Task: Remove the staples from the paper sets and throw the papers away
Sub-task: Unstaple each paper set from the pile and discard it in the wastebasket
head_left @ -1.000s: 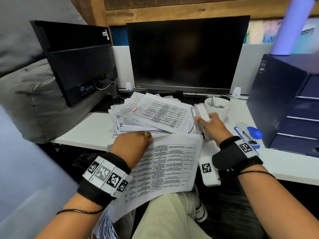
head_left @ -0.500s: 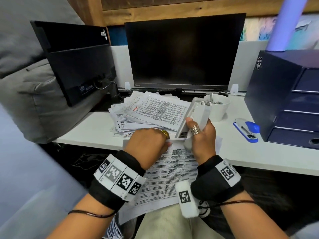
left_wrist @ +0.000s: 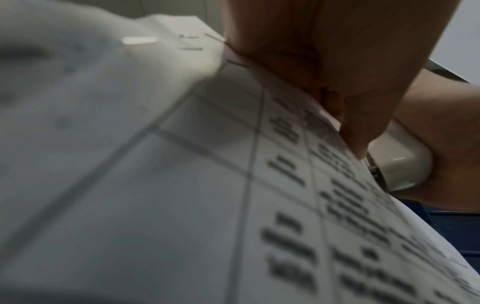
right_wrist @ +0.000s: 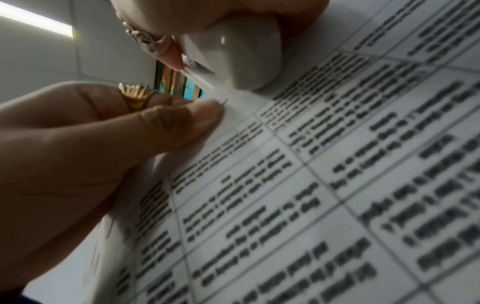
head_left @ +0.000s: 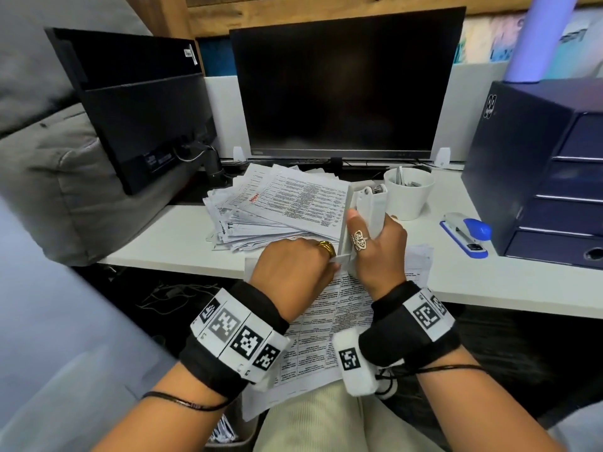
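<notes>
Both forearms reach forward over the lap, wrists banded. The left hand [head_left: 293, 269] pinches the paper set [head_left: 329, 324] at its top corner, thumb on top. The right hand [head_left: 380, 252] grips the white stapler [head_left: 365, 213] upright, thumb along it.

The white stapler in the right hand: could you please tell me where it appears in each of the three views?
Head: the white stapler stands upright at centre, gripped by the right hand, beside the cup.
Left wrist: only its rounded end shows at the right edge, above the paper.
Right wrist: its rounded end is at top centre, touching the paper.
Shared landmark: the printed paper set, pinched by the left hand.
</notes>
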A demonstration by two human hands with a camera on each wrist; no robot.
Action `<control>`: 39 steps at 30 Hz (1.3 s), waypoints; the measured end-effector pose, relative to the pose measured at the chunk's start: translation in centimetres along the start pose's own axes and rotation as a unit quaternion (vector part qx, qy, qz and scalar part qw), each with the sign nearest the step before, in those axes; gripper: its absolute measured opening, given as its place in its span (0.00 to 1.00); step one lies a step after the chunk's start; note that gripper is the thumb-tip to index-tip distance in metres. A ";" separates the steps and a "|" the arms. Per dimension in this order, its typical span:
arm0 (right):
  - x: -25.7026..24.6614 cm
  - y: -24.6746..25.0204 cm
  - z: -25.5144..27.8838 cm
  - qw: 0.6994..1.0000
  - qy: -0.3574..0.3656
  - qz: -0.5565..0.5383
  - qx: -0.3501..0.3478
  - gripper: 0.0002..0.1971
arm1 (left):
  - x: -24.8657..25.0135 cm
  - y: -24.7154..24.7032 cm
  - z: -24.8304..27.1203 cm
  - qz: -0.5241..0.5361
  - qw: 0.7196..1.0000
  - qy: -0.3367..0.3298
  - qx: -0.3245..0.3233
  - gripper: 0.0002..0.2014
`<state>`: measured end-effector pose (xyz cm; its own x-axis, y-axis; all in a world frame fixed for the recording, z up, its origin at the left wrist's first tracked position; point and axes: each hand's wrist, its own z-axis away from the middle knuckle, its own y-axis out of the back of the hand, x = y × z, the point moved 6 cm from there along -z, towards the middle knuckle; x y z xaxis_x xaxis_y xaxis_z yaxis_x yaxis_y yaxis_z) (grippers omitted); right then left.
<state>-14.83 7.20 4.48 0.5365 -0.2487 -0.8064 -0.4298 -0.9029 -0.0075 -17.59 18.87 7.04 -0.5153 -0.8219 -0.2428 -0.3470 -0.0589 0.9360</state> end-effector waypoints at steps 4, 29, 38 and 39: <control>0.5 -0.3 -0.2 0.999 -0.030 -0.009 -0.024 0.15 | 0.3 -0.6 0.0 0.005 1.000 -0.004 -0.016 0.17; 3.0 0.0 0.5 0.990 -0.139 -0.003 -0.030 0.11 | 0.9 -3.1 -0.2 0.014 0.999 -0.052 -0.003 0.16; 12.8 4.0 -4.3 0.887 -0.458 -0.020 -0.053 0.28 | -1.3 -5.6 -0.8 0.023 0.999 -0.028 -0.011 0.16; 12.9 4.9 -4.8 0.894 -0.437 0.073 -0.070 0.20 | -1.5 -5.8 -0.8 0.023 0.999 -0.029 -0.009 0.16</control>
<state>-6.53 -2.12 -3.14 -0.3174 -0.0539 -0.9468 -0.3203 -0.9336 0.1605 -14.21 19.95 2.21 -0.5752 -0.7897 -0.2135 -0.3085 -0.0323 0.9507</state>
